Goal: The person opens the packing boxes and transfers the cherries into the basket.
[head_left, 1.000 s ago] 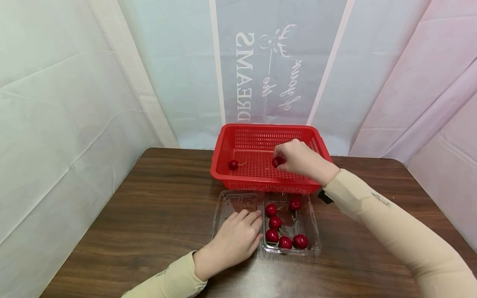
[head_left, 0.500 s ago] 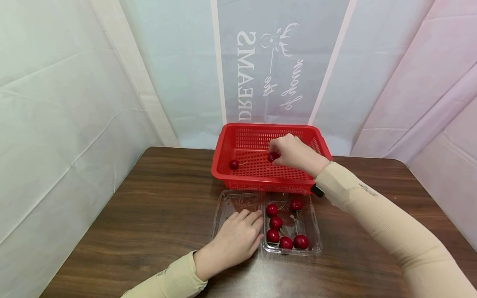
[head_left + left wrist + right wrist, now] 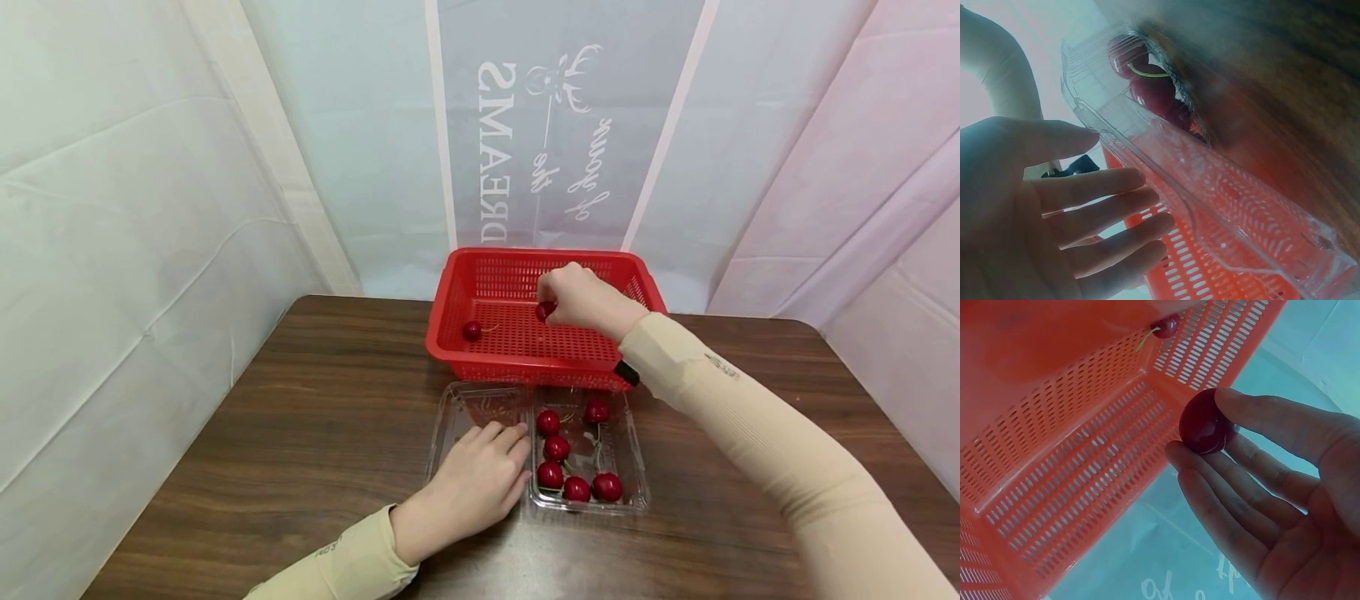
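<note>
A dark red cherry [image 3: 1202, 422] is pinched between the thumb and fingers of my right hand [image 3: 583, 298], over the red perforated basket [image 3: 517, 363]. Another cherry [image 3: 472, 331], with a stem, lies at the basket's left end. In front of the basket stands a clear plastic clamshell box [image 3: 636, 454], its lid folded out to the left. Several cherries [image 3: 557, 447] lie in its right half. My left hand [image 3: 480, 471] rests over the lid half, fingers extended and fingertips near the hinge; the left wrist view shows its fingers [image 3: 1116, 215] against the clear plastic.
The brown wooden table [image 3: 300, 433] carries everything. A grey-blue curtain [image 3: 555, 150] with mirrored white lettering hangs behind the basket. White cloth walls [image 3: 150, 208] close in both sides. A small black object [image 3: 626, 372] sits under my right wrist.
My right hand has moved a little left and away from me with the cherry, still over the basket. The left hand and the clamshell box stay nearly in place.
</note>
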Action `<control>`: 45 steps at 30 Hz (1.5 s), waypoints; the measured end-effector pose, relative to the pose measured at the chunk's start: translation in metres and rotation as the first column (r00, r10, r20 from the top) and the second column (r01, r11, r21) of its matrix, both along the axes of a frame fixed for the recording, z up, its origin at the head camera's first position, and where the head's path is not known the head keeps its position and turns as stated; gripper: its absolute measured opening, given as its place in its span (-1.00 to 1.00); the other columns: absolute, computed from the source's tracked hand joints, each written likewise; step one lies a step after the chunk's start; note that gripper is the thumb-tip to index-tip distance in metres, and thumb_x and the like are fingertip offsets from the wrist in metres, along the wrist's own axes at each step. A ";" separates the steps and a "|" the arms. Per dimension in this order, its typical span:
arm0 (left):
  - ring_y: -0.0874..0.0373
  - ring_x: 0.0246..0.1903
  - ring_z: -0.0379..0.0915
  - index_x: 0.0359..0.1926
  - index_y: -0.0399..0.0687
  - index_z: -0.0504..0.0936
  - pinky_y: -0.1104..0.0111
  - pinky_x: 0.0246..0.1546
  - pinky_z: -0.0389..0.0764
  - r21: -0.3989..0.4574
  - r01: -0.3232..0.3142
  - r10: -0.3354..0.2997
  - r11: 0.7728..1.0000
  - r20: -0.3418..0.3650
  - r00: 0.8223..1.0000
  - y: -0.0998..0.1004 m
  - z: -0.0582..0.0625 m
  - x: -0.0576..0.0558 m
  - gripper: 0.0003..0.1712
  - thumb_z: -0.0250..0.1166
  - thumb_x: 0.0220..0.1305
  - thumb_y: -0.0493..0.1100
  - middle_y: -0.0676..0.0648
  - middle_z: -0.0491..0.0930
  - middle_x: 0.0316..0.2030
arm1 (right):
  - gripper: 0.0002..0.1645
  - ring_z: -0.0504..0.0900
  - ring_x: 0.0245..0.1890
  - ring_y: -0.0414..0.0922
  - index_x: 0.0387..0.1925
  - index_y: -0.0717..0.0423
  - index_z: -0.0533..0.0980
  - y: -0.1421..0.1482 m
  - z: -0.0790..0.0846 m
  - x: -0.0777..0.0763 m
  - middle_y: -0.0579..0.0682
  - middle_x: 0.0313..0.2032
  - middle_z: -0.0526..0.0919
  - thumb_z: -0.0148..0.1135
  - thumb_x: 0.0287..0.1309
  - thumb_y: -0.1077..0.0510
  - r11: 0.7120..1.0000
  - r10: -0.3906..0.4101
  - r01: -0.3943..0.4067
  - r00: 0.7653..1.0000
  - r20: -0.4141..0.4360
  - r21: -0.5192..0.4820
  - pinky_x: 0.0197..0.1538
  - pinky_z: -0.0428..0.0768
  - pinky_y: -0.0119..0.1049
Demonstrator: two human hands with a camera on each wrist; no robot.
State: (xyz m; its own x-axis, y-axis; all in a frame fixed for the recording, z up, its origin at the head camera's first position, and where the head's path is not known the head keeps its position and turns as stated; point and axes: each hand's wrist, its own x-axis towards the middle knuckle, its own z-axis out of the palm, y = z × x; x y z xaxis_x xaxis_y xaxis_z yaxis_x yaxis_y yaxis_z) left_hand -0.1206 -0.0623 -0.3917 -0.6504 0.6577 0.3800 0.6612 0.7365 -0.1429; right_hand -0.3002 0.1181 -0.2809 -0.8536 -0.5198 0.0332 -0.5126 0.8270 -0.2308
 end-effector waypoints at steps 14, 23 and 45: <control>0.14 -0.13 0.50 -0.13 -0.03 0.63 0.34 -0.28 0.50 0.004 -0.002 0.002 1.000 0.006 1.000 0.000 0.000 -0.001 -0.67 0.22 0.19 0.06 -0.01 0.61 0.00 | -0.76 0.59 -0.36 -0.06 -0.31 0.12 0.62 -0.013 -0.001 -0.019 0.04 -0.35 0.67 0.45 -0.11 0.24 1.000 -0.012 0.012 1.000 0.027 0.003 -0.21 0.62 -0.18; 0.14 -0.13 0.50 -0.11 -0.03 0.63 0.35 -0.28 0.50 -0.009 -0.005 0.005 1.000 0.000 1.000 0.000 0.001 -0.001 -0.65 0.22 0.19 0.06 -0.01 0.61 0.00 | -0.75 0.59 -0.35 -0.05 -0.30 0.12 0.63 -0.018 -0.002 -0.031 0.06 -0.32 0.67 0.46 -0.12 0.23 0.999 -0.036 0.035 0.998 0.055 0.021 -0.18 0.64 -0.17; 0.14 -0.14 0.50 -0.11 -0.04 0.63 0.35 -0.28 0.50 -0.014 0.002 -0.002 1.000 -0.004 1.000 -0.001 0.001 -0.001 -0.64 0.22 0.19 0.07 -0.01 0.61 0.00 | -0.76 0.59 -0.29 -0.03 -0.30 0.19 0.62 -0.027 -0.013 -0.055 0.10 -0.28 0.64 0.44 -0.11 0.28 0.997 -0.072 0.067 0.988 0.133 0.038 -0.19 0.61 -0.14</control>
State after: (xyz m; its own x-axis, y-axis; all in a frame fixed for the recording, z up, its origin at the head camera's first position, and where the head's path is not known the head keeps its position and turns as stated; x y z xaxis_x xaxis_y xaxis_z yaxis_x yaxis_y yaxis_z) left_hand -0.1214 -0.0631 -0.3910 -0.6475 0.6645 0.3730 0.6623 0.7329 -0.1560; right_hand -0.3557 0.0909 -0.2943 -0.8832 -0.4581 -0.1010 -0.4199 0.8680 -0.2653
